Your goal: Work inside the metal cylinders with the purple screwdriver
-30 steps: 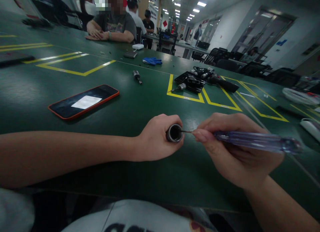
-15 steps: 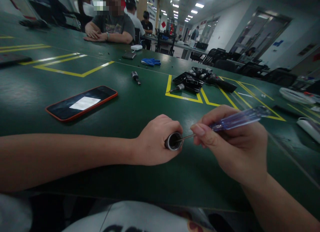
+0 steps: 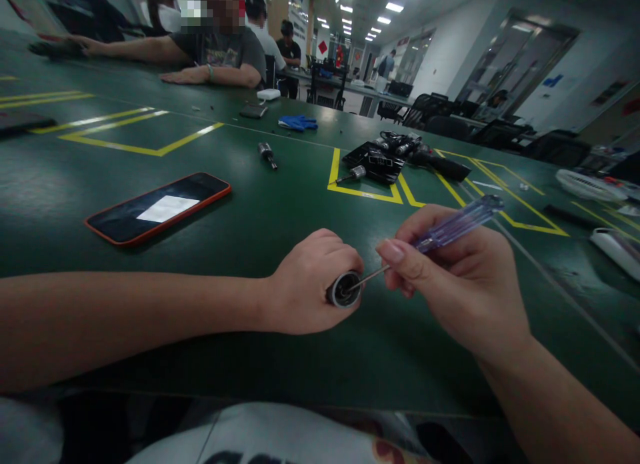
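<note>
Green tabletop point(image 3: 280, 211), marked out with yellow tape point(image 3: 160, 151), spreads beneath both forearms in a long room lit by ceiling lamps point(image 3: 394, 7). Near its front edge, a hollow dark cylinder point(image 3: 344, 291) sits inside the curled left hand point(image 3: 315, 284), its round open end facing the wearer and the fingers wrapped snugly about it. Into that opening runs the thin shaft of a screwdriver point(image 3: 453, 227), its clear purple handle pinched between the thumb and fingers of the right hand point(image 3: 460, 284); what the tip touches is hard to make out. Beyond the left forearm lies an orange-edged phone point(image 3: 160, 209). Farther off are a small metal fitting point(image 3: 267, 155), a heap of black packets and cables point(image 3: 383, 161) and a blue glove point(image 3: 298, 123). Across the table, a person in grey point(image 3: 220, 54) stretches one arm sideways.
</note>
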A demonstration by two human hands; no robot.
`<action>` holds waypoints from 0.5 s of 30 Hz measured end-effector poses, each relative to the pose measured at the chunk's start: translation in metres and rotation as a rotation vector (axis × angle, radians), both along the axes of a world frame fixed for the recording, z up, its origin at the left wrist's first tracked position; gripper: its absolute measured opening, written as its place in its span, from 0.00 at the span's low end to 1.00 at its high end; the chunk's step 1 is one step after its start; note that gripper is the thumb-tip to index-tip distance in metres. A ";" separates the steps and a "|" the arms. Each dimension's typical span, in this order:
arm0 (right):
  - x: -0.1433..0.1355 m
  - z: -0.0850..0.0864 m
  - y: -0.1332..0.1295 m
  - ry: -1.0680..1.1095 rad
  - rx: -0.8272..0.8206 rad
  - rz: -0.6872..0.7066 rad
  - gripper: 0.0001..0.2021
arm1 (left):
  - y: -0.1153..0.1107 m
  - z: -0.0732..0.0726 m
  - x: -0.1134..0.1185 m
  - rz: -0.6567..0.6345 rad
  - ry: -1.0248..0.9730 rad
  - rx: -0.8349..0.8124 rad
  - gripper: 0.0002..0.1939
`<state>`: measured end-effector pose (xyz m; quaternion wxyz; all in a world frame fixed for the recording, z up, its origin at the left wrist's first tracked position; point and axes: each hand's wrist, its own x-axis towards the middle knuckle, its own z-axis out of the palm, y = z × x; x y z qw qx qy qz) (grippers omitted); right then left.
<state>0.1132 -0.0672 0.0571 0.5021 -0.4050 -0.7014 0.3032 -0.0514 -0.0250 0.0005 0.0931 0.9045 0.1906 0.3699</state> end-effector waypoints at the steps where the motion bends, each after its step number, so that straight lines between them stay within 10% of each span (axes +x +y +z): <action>1: 0.000 0.000 0.000 -0.002 -0.011 0.006 0.08 | 0.000 0.000 0.000 -0.004 0.005 -0.002 0.02; 15: -0.004 0.002 -0.011 -0.160 0.171 -0.152 0.06 | -0.010 0.007 0.004 0.133 -0.110 -0.189 0.04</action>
